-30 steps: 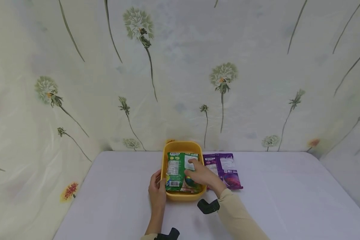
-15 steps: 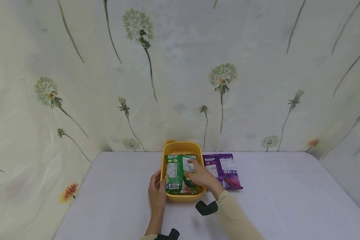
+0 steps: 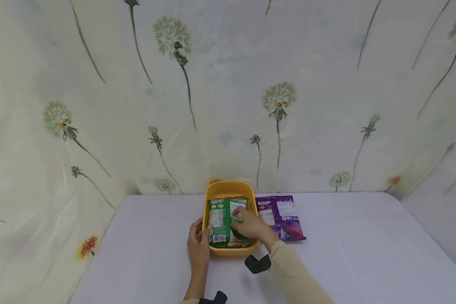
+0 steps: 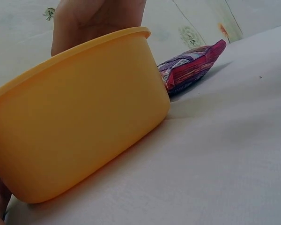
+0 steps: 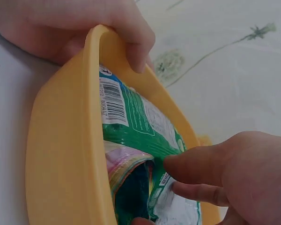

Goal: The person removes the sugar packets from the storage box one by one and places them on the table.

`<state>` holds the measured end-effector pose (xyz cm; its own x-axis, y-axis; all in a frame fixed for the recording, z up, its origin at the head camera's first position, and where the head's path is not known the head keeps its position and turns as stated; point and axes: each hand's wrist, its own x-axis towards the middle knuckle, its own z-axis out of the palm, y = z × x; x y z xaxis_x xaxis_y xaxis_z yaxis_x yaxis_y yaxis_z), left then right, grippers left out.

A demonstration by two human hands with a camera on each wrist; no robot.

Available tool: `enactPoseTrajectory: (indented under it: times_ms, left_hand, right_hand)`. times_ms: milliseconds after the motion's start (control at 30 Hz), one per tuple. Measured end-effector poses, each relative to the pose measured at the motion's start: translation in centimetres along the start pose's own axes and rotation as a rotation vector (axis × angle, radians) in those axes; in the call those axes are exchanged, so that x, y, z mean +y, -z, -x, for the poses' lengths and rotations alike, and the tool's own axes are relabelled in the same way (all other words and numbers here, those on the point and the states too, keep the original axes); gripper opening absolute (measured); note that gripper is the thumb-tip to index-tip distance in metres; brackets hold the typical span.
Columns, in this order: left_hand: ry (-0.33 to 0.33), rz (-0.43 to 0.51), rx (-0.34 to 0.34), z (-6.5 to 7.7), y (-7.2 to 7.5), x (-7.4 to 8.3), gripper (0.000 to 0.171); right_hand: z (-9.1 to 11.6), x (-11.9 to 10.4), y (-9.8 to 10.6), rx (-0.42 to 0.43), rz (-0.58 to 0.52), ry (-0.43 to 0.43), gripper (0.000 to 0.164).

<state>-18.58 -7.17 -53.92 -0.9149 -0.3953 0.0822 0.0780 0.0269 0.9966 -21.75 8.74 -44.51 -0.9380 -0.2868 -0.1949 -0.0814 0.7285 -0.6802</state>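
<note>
A yellow plastic container (image 3: 232, 252) stands on the white-covered table. My left hand (image 3: 199, 242) grips its left side, thumb over the rim and fingers outside, as the right wrist view shows. Inside lies a green candy packet (image 3: 218, 230), printed side up, with a barcode and white label panels. My right hand (image 3: 249, 223) reaches in from the right; its thumb and fingers touch the top of the green packet. In the right wrist view the right thumb (image 5: 196, 164) lies fairly straight along the packet. Its other fingertips are partly hidden.
Purple candy packets (image 3: 286, 211) lie flat against the container's right side, partly covered by the right forearm. Behind the table hangs a pale cloth (image 3: 319, 126) printed with dandelions. Black wrist mounts (image 3: 257, 264) sit at both cuffs.
The green packet has shifted slightly left and toward the near end inside the container, the right hand moving along with it. The left hand stays in place. The head view has shifted slightly.
</note>
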Motion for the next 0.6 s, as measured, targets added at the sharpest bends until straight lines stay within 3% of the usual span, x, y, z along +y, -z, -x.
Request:
enactPoseTrajectory:
  times_ms: [333, 600]
  left_hand:
    - [-0.015, -0.023, 0.013, -0.1, 0.1, -0.4, 0.035]
    - [-0.014, -0.025, 0.014, 0.0, 0.1, -0.3, 0.035]
  right_hand:
    - [-0.2, 0.7, -1.5, 0.150, 0.194, 0.063, 0.029]
    - [0.0, 1.2, -1.8, 0.232, 0.212, 0.144, 0.027]
